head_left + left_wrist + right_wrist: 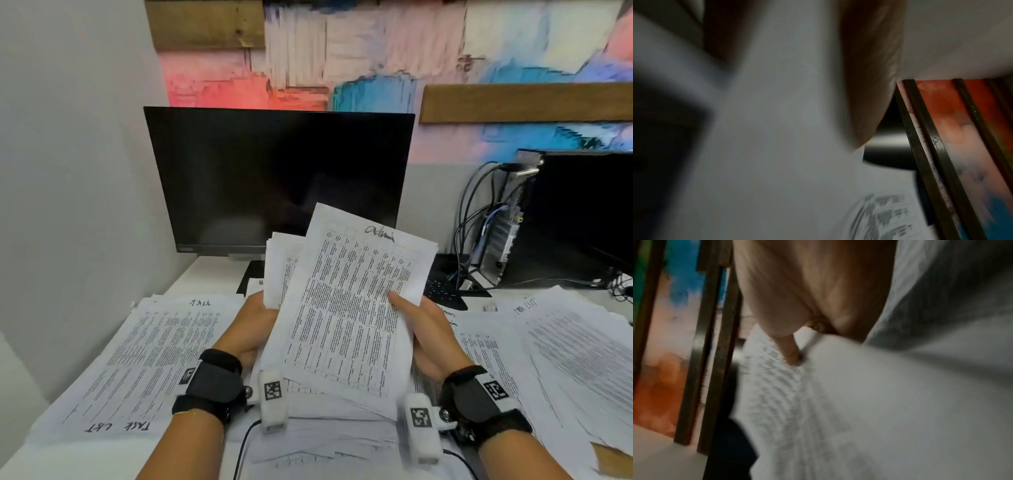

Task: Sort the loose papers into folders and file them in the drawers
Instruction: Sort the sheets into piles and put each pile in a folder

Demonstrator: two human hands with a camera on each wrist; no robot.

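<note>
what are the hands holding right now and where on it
The right hand pinches the top printed sheet at its right edge, thumb on its face. The left hand grips the stack of papers behind it at the lower left.

An office: a dark monitor (279, 181) and a cabled desktop computer (561, 219) stand on a white counter (212, 274) spread with printed papers (154, 356), beneath a colourful abstract painting (342, 54).

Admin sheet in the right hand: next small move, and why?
Probably carry the top sheet, pinched by the right hand, right and lay it on the pile beneath that hand: its header reads "Admin", while the left pile reads "Task".
</note>
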